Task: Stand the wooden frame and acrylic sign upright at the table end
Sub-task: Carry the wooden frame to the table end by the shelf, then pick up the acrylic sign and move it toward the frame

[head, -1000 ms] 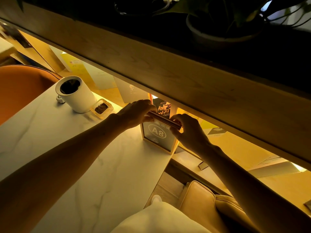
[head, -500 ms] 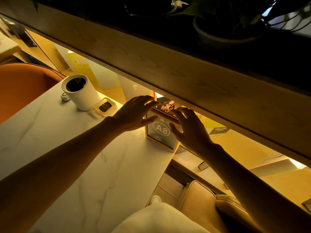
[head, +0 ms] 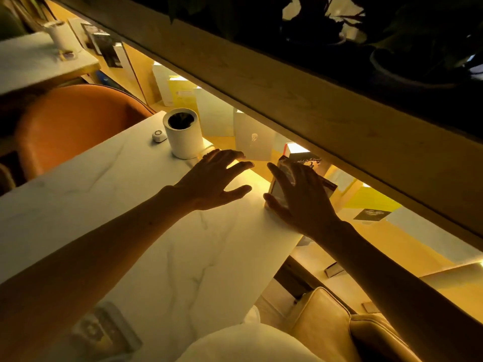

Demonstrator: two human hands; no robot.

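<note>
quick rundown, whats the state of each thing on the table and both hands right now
left hand: open, fingers spread, holding nothing
right hand: open, in front of the frame; contact unclear
wooden frame: upright at the table's far end, mostly hidden by the hand
acrylic sign: upright behind the frame
white cup: upright, dark inside
small white puck: flat beside the cup
marble table: bare in the middle

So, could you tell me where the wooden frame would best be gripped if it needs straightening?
Probably by its top rail, from above: the wooden frame stands upright at the table's far right corner, where the right hand hides its face.
</note>
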